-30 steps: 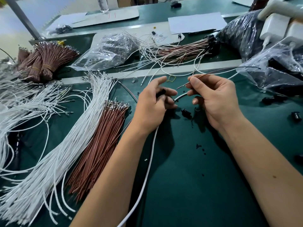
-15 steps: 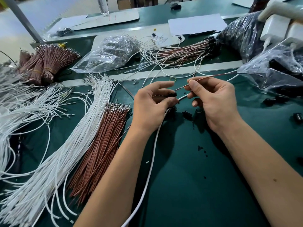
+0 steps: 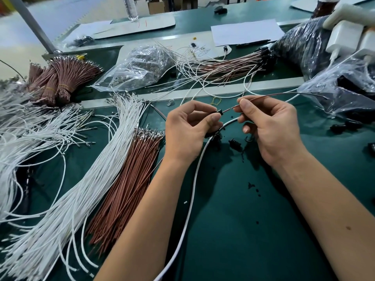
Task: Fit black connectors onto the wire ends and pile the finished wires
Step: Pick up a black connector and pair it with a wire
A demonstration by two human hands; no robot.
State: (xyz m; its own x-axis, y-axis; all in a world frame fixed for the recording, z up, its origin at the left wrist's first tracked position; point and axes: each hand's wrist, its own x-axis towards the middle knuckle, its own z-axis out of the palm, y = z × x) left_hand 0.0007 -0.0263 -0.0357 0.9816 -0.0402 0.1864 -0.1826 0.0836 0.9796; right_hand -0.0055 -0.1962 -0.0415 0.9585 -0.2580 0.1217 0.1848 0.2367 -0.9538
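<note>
Left hand [image 3: 185,131] pinches a small, hard connector [image 3: 218,112]; right hand [image 3: 269,126] pinches the thin, limp-looking wire [image 3: 263,97] near its tip, likely best for steering it.

This is a factory assembly bench for cable work. A green work mat [image 3: 233,230] covers the table, heaped at lower left with loose white wires [image 3: 67,199] and brown wires [image 3: 123,189]. Banded brown bundles [image 3: 60,78] lie at upper left, bags of parts [image 3: 138,65] top centre, and paper sheets [image 3: 245,31] behind.
</note>
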